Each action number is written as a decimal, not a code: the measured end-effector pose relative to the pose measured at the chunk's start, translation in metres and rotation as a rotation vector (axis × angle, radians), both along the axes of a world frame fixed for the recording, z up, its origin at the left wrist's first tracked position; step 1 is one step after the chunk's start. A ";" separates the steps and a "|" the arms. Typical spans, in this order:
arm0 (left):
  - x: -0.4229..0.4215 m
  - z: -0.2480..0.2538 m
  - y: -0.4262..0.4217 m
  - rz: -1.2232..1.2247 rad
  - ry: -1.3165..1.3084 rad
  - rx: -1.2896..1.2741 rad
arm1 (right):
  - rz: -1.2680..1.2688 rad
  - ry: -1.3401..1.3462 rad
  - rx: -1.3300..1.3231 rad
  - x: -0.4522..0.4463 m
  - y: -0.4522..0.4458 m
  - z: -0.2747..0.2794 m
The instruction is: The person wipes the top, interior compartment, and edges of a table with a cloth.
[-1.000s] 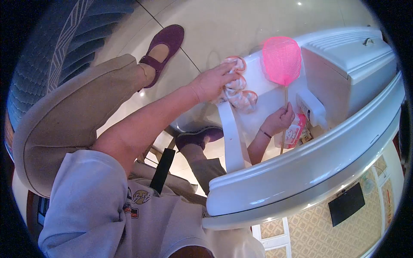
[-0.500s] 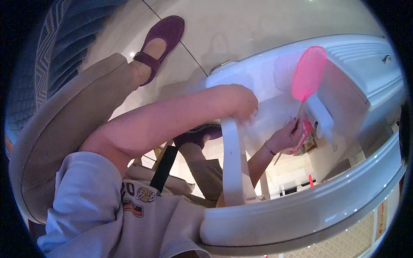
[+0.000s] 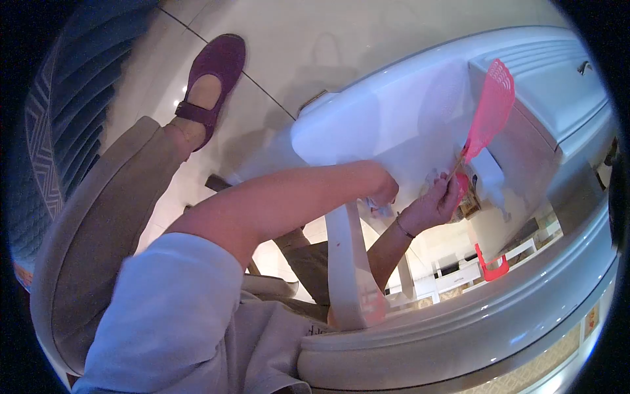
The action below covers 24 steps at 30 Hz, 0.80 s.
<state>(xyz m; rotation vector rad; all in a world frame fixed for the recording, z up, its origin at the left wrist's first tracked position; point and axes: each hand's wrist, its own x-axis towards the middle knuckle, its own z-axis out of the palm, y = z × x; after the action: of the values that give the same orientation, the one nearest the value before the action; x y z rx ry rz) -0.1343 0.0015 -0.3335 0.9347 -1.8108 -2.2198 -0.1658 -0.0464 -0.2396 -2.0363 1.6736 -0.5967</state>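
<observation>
My left hand (image 3: pixel 384 190) reaches in from the left with its fingers curled downward. A bit of crumpled white cloth (image 3: pixel 379 209) shows under its fingers; the rest is hidden. To the right, my right hand (image 3: pixel 434 205), with a thin bracelet at the wrist, is closed around the thin stick of a pink mesh swatter (image 3: pixel 491 108). The swatter's head is tilted up and seen nearly edge-on. Close behind the right hand are a pink package (image 3: pixel 463 187), partly covered, and a white bottle (image 3: pixel 489 172).
White glossy furniture has a long curved edge (image 3: pixel 459 328) along the bottom right and a ribbed box-like part (image 3: pixel 531 85) at the upper right. A narrow white upright piece (image 3: pixel 346 262) stands between my arms. A purple shoe (image 3: pixel 216 75) is on the tiled floor.
My left hand has moved right and down, toward my right hand, with the cloth now mostly hidden. The swatter has swung right and turned from face-on to nearly edge-on. The view has shifted.
</observation>
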 end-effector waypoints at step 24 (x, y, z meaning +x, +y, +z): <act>0.068 0.027 -0.007 -0.231 0.036 -0.217 | 0.064 0.076 -0.045 0.004 0.000 0.012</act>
<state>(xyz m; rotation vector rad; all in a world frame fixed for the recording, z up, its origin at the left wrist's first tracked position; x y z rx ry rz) -0.0668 -0.0053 -0.3062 0.6708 -2.1859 -2.0872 -0.1617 -0.0467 -0.2275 -2.1603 1.6440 -0.5465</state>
